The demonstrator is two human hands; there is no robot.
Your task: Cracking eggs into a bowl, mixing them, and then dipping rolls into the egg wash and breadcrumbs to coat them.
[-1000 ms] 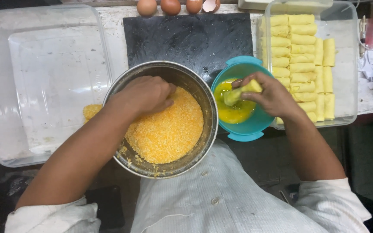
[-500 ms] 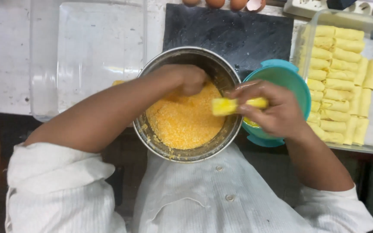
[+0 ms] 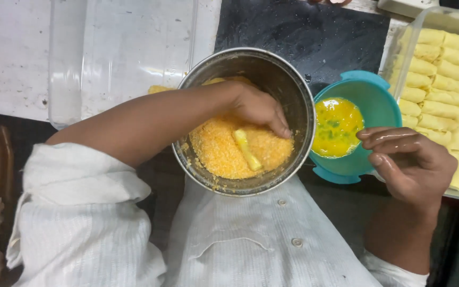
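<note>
A steel bowl (image 3: 293,85) holds orange breadcrumbs (image 3: 216,149). A pale yellow roll (image 3: 247,150), wet with egg, lies on the crumbs. My left hand (image 3: 258,108) reaches into the bowl, fingers curled over the crumbs just above the roll. To the right, a teal bowl (image 3: 370,93) contains beaten egg (image 3: 337,126). My right hand (image 3: 407,162) hovers at the teal bowl's near rim, fingers loosely apart and glossy with egg, holding nothing.
A clear container (image 3: 407,48) at the right is filled with several rows of uncoated rolls (image 3: 442,79). A clear empty tray (image 3: 123,48) lies at the upper left, with one coated piece (image 3: 159,89) at its near edge. A black slab (image 3: 304,29) lies behind the bowls.
My right hand carried the egg-dipped roll from the teal bowl to the steel bowl and let it go on the crumbs, then drew back to the teal bowl. My left hand stayed in the crumbs.
</note>
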